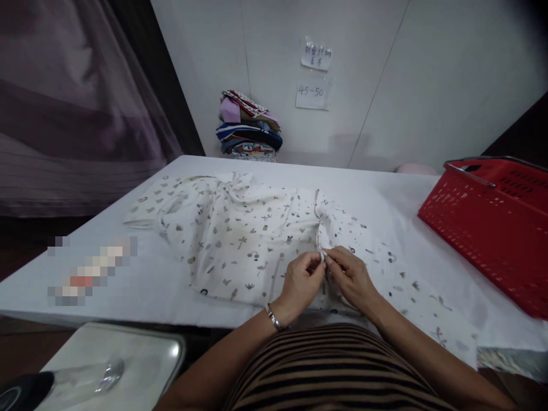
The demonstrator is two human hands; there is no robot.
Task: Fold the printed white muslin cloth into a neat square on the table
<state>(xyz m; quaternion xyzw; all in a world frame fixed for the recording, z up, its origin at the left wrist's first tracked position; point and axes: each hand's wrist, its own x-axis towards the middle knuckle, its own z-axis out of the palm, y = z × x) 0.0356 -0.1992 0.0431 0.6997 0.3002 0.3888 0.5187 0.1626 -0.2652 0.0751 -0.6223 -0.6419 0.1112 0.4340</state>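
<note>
Pinching together, both hands, left hand (pixel 302 279) and right hand (pixel 349 277), grip the printed garment's (pixel 240 240) tie.

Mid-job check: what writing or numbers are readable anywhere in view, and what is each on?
"45-50": lower paper note on the wall.
Upper paper note: handwritten characters, too blurred to read.
Pixelated patch on the table: unreadable.
Garment: small printed pictures, no words I can make out.
</note>
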